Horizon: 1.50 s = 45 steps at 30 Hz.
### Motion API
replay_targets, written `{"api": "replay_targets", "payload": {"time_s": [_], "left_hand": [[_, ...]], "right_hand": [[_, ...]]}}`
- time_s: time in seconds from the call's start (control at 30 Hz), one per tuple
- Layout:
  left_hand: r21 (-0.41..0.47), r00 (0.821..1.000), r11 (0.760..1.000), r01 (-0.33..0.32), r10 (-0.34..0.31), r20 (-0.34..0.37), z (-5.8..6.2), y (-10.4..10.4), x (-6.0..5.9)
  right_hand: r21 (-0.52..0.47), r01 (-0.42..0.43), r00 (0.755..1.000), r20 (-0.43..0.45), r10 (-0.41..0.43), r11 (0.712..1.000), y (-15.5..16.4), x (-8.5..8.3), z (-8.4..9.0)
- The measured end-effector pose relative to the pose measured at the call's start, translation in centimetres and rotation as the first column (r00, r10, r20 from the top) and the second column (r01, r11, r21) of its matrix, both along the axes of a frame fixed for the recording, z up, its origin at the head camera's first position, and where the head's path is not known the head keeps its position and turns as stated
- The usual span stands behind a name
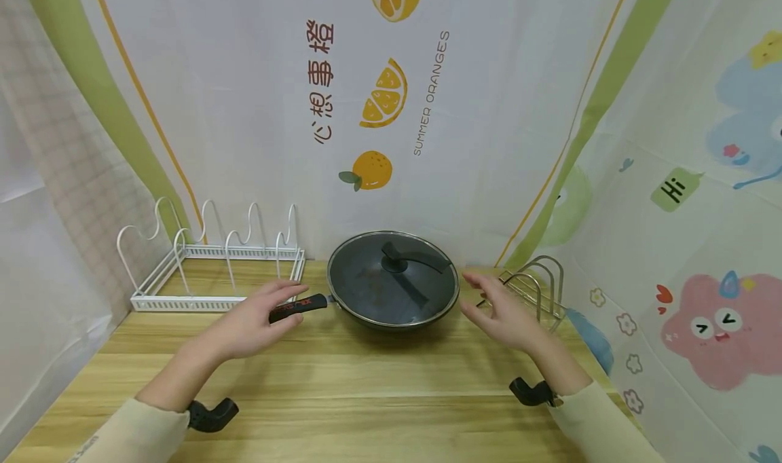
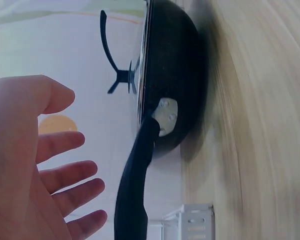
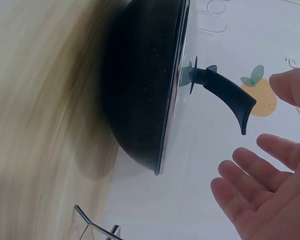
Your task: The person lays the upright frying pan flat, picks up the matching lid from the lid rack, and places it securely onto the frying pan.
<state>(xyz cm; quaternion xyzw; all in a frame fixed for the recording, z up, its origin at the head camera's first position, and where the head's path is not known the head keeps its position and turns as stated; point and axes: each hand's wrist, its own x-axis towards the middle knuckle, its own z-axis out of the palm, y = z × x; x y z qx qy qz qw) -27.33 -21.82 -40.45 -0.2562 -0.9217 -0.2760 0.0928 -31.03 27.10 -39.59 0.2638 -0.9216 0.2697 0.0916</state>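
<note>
A dark wok (image 2: 172, 60) stands on the wooden table, covered by a glass lid (image 1: 360, 273) with a black curved lid handle (image 3: 230, 95). The wok's long black handle (image 1: 313, 303) points left. My left hand (image 1: 250, 322) hovers at that handle, thumb and fingers spread; in the left wrist view a gap shows between them and the handle. To the right of the wok is my right hand (image 1: 507, 317), its fingers parted and relaxed. The right wrist view has this hand near the lid handle, touching nothing.
A white wire rack (image 1: 183, 303) with upright loops stands at the back left. At the back right, behind my right hand, is a small gold-coloured wire rack (image 1: 552, 273). Printed curtains (image 1: 263, 110) hang behind the wooden table (image 1: 366, 395) and along its sides.
</note>
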Motion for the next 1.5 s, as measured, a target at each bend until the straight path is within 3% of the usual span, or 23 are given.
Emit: {"api": "replay_targets", "payload": {"time_s": [0.3, 0.53, 0.97, 1.5], "left_hand": [[-0.071, 0.998, 0.997, 0.017, -0.021, -0.064, 0.6, 2.1, 0.3], [-0.147, 0.994, 0.989, 0.01, -0.026, -0.106, 1.0, 4.2, 0.3], [-0.31, 0.996, 0.947, -0.082, 0.066, -0.063, -0.8, 6.8, -0.2], [-0.312, 0.996, 0.946, -0.091, 0.084, -0.037, -1.0, 7.0, 0.4]], "right_hand": [[0.106, 0.031, 0.999, -0.038, -0.027, 0.994, 0.0, 1.0, -0.5], [0.202, 0.022, 1.0, -0.017, -0.019, 0.979, -0.4, 1.6, -0.8], [0.285, 0.017, 1.0, 0.021, -0.023, 0.958, -1.1, 2.5, -1.2], [0.369, 0.012, 0.998, 0.047, -0.032, 0.929, -0.5, 2.9, -1.1]]}}
